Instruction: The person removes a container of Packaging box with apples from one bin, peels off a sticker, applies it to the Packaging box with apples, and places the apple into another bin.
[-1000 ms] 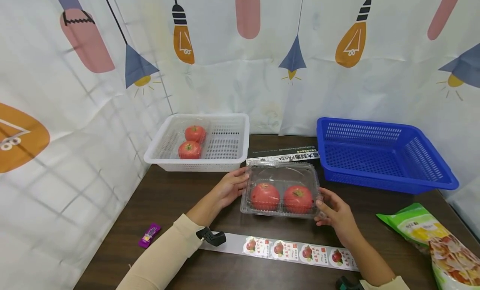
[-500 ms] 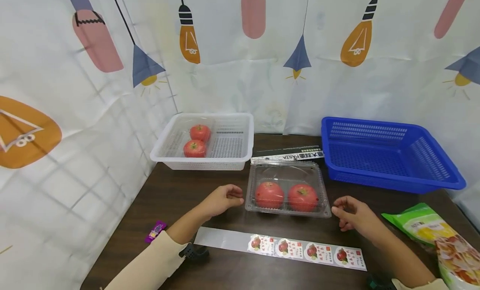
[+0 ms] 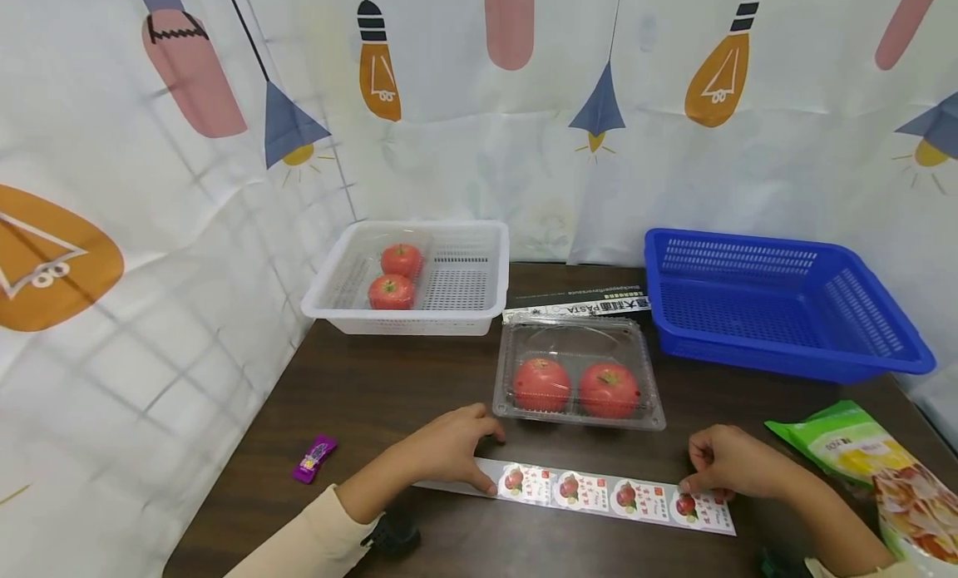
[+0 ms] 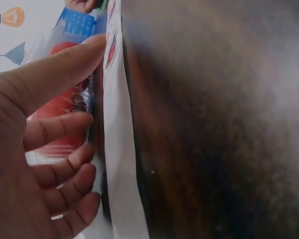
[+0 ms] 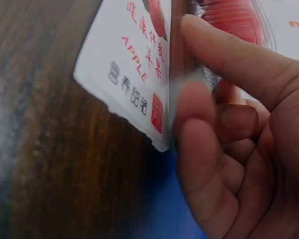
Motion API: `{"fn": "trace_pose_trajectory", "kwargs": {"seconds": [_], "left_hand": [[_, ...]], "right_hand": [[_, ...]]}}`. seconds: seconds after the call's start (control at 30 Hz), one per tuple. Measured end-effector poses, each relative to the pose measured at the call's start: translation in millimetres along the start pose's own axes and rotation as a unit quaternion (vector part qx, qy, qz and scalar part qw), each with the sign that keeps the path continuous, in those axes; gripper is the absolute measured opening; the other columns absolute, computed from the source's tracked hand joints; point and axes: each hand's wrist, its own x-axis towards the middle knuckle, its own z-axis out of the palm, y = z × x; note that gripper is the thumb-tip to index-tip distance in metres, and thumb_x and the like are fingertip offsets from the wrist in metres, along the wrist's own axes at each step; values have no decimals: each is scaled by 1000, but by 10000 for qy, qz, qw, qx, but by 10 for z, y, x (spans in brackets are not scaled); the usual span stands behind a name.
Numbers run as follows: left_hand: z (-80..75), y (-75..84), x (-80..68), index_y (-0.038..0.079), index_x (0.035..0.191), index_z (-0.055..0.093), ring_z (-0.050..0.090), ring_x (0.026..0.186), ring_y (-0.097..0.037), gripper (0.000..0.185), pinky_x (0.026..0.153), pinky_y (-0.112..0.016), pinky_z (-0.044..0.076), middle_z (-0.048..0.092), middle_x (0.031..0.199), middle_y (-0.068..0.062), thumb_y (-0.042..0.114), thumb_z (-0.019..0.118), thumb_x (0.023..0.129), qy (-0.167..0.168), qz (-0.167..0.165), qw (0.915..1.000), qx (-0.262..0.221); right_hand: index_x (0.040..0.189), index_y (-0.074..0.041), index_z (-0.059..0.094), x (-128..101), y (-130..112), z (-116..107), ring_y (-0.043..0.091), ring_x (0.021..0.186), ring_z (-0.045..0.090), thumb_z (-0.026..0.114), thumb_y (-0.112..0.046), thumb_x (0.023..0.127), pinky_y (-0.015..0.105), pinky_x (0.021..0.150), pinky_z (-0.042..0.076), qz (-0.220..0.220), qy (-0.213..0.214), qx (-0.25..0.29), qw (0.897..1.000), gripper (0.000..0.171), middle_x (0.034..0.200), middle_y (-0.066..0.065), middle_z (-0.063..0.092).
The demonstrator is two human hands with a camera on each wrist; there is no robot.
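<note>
A strip of apple stickers lies across the dark table, its printed labels to the right and a plain stretch to the left. My left hand is over the strip, its thumb resting on the strip and its fingers loosely bent beyond the far edge. At the other end, my right hand hovers close with its thumb over the last label. In the right wrist view the fingers lie beside the label; whether they touch it is unclear. Behind the strip sits a closed clear plastic box holding two red apples.
At the back left stands a white basket with another clear box of apples. A blue basket is at the back right. A pasta box lies between them. A green snack bag and a purple packet flank the strip.
Both hands gripped the sides of the clear box, let go of it and came down towards me to the sticker strip. The box stays on the table.
</note>
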Motion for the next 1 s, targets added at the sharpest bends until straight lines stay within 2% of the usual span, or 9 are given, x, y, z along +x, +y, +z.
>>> {"fn": "trace_pose_trajectory", "kwargs": {"seconds": [0.2, 0.33, 0.43, 0.57, 0.7, 0.83, 0.93, 1.0], "left_hand": [[33, 29, -2, 25, 99, 67, 49, 91, -7, 45, 80, -27, 44, 50, 97, 12, 45, 89, 65, -54, 428, 9981, 449], [29, 68, -7, 24, 90, 64, 49, 88, -6, 36, 80, -25, 44, 49, 94, 13, 40, 88, 69, -119, 526, 9972, 513], [24, 99, -23, 22, 91, 58, 49, 80, -5, 38, 74, -24, 45, 50, 88, 13, 34, 88, 71, -195, 448, 9984, 276], [27, 84, -33, 20, 100, 55, 53, 78, -1, 38, 72, -21, 47, 55, 87, 15, 24, 85, 76, -397, 432, 9971, -488], [-28, 28, -29, 19, 105, 58, 54, 80, 0, 26, 73, -20, 48, 57, 90, 15, 15, 75, 86, -592, 625, 9881, -1273], [-136, 8, -28, 17, 104, 61, 52, 75, -3, 19, 66, -21, 47, 57, 85, 11, 9, 70, 89, -821, 798, 9756, -1872], [-199, 18, -7, 10, 115, 63, 50, 74, -2, 25, 65, -20, 45, 58, 87, 8, 9, 68, 90, -946, 845, 9681, -2162], [-213, 28, 14, 5, 124, 62, 49, 71, -2, 33, 63, -20, 43, 59, 90, 8, 8, 66, 92, -992, 835, 9632, -2355]], "right_hand": [[68, -11, 53, -19, -9, 12, 13, 50, 57, 83, -38, 76, 29, 43, 48, 181, -2, -151, 9997, 41, 57, -2, 57], [69, -10, 53, -29, -4, 11, 12, 48, 56, 81, -38, 77, 27, 43, 46, 198, -33, -154, 9997, 40, 56, 0, 57], [69, -10, 54, -36, -18, 13, 12, 48, 55, 81, -37, 78, 27, 43, 45, 216, -55, -206, 9995, 39, 56, -1, 57], [70, -15, 54, -54, -116, 20, 7, 49, 50, 81, -39, 77, 25, 44, 41, 73, -5, -658, 9978, 37, 57, -7, 53], [74, -22, 56, -85, -355, 21, 2, 51, 45, 79, -37, 79, 23, 46, 39, -560, -126, -864, 9946, 28, 59, -12, 49], [83, -25, 63, -89, -681, 33, 3, 56, 54, 74, -27, 87, 24, 50, 45, -1328, -195, -676, 9886, 12, 68, -14, 58], [89, -28, 66, -13, -889, 55, 1, 66, 58, 72, -22, 89, 23, 56, 49, -2071, 305, -1144, 9711, 9, 81, -18, 61], [92, -30, 67, 66, -993, 94, -2, 71, 55, 75, -19, 87, 21, 60, 48, -2568, 802, -1600, 9497, 14, 86, -21, 58]]}}
